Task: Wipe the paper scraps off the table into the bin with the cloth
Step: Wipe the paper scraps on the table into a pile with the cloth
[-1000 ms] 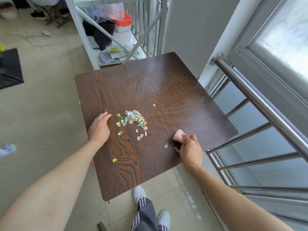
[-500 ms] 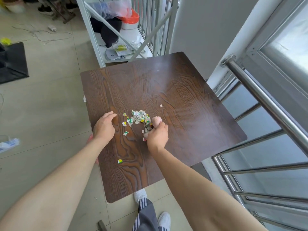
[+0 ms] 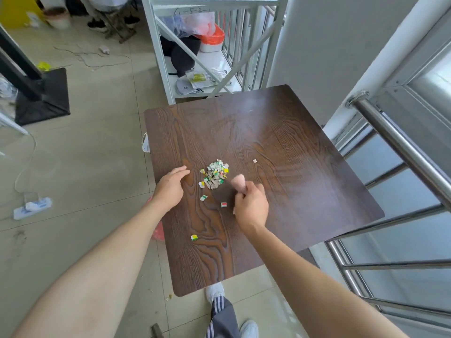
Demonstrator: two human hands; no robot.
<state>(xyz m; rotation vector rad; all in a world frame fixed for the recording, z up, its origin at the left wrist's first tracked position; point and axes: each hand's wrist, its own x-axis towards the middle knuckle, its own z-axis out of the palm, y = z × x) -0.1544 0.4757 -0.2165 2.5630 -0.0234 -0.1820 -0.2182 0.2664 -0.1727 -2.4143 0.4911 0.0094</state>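
Dark brown wood-grain square table (image 3: 280,167) fills the middle of the view, standing on pale floor tiles beside a steel railing (image 3: 400,152). Left hand (image 3: 169,187) lies flat and open on the tabletop near its left edge, fingers spread toward the scraps. Right hand (image 3: 251,206) is closed around a small pink cloth (image 3: 238,182), whose blurred end sticks out past the fingers just right of the heap. Small pile of torn paper scraps (image 3: 216,174), beige with green, yellow and red bits, sits between the two hands. Stray pieces lie apart: a red-and-white scrap (image 3: 223,204), a yellow-green scrap (image 3: 194,237) and a pale scrap (image 3: 255,161).
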